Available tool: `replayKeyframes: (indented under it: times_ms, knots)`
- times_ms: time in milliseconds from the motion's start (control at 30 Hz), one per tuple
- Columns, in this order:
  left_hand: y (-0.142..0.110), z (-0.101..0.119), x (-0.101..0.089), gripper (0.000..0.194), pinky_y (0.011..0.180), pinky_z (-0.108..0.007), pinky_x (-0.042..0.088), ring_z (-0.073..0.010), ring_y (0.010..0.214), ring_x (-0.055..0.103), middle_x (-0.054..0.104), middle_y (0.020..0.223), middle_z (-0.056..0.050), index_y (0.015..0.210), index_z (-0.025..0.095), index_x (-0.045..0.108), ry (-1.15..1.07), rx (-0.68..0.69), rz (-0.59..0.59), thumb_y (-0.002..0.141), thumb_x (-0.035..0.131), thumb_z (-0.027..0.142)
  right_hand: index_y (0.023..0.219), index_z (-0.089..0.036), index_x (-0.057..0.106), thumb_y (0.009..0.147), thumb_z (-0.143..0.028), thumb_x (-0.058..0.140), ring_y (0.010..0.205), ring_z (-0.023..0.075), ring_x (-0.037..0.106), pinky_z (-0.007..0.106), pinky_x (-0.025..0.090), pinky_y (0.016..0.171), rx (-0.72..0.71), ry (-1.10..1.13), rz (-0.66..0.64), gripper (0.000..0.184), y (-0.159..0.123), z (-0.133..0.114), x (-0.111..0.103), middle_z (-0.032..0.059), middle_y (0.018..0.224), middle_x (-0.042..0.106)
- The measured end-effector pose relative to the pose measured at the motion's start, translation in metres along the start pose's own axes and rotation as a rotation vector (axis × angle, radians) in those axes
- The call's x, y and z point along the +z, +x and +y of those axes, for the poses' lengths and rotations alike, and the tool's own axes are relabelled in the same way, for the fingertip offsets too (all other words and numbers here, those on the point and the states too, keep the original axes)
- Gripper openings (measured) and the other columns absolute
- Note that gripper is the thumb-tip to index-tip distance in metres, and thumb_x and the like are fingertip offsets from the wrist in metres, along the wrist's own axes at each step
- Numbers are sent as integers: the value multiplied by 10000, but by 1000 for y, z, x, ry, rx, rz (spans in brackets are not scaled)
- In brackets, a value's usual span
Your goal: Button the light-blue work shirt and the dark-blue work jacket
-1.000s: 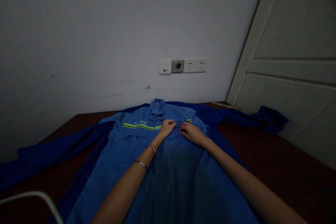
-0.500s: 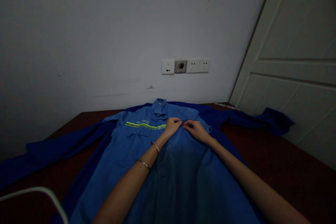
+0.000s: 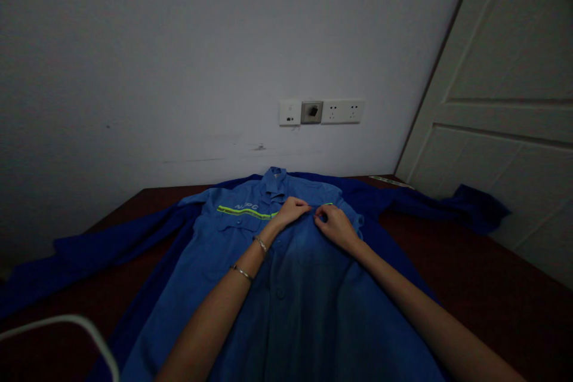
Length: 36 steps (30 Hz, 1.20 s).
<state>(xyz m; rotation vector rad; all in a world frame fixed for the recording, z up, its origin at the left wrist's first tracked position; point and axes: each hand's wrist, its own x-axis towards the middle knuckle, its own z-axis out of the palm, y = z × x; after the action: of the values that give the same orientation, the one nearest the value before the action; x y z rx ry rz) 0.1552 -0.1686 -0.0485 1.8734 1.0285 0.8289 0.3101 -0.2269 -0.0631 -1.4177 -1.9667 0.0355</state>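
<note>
A light-blue work shirt lies front up, its collar pointing at the wall. A yellow-green stripe and white lettering cross its chest, above a buttoned pocket flap. My left hand, with two bracelets on the wrist, pinches the cloth at the chest, right of the button placket. Just beside it, my right hand is closed with thumb and finger pinched at the same strip of cloth. The exact bit between the fingertips is too small and dark to make out. Beneath lies a darker blue garment, its sleeves spread sideways.
The garments rest on a dark reddish-brown table against a wall with sockets. A panelled white door stands at right. A pale cable curves at lower left, and a patterned strip lies by the wall.
The view has shifted slightly. My right hand's fingers have drawn closer together at the cloth, and a bit of stripe now shows above them. My left hand stays at nearly the same spot.
</note>
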Motion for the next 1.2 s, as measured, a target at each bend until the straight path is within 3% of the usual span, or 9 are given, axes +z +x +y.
replayKeyframes:
  times_ms: [267, 500, 633, 800, 933, 1200]
  knots:
    - [0, -2, -10, 296, 452, -208, 172, -52, 458, 267, 359, 465, 57, 526, 103, 551, 26, 20, -133, 663, 548, 365, 796, -174, 556, 772, -201, 478, 794, 177, 539, 273, 403, 720, -45, -94, 45, 86, -5, -8, -2, 50, 806, 600]
    - [1, -11, -15, 353, 478, -198, 218, -62, 504, 321, 432, 519, 43, 659, 87, 636, 14, 61, -184, 643, 585, 436, 845, -164, 549, 826, -221, 425, 819, 182, 539, 277, 412, 740, -82, -127, 56, 138, -8, -6, 0, 73, 850, 593]
    - [0, -16, -14, 418, 463, -198, 217, -60, 478, 308, 436, 503, 32, 664, 78, 648, -43, 21, -163, 703, 514, 471, 851, -166, 550, 829, -219, 422, 819, 185, 543, 282, 417, 735, -90, -123, 56, 140, -8, -4, 1, 76, 851, 598]
    - [0, -20, -8, 291, 496, -190, 291, -67, 503, 387, 555, 582, 9, 814, 79, 676, -90, 27, -131, 647, 584, 299, 854, -170, 554, 834, -228, 420, 827, 192, 547, 298, 419, 737, -99, -93, 53, 147, -8, -2, 2, 82, 865, 603]
    - [0, -19, -3, 236, 544, -195, 353, -84, 546, 460, 619, 640, -17, 809, 72, 682, -42, 79, -109, 645, 558, 188, 853, -172, 564, 833, -228, 422, 826, 200, 550, 320, 419, 748, -102, -59, 54, 154, -9, 0, 4, 87, 863, 607]
    - [-2, -18, 3, 181, 645, -212, 421, -121, 662, 556, 667, 737, -49, 789, 77, 679, 31, 185, -67, 688, 555, 162, 818, -174, 594, 811, -228, 462, 770, 179, 582, 294, 429, 729, 13, 187, 105, 143, -10, 6, 12, 55, 826, 638]
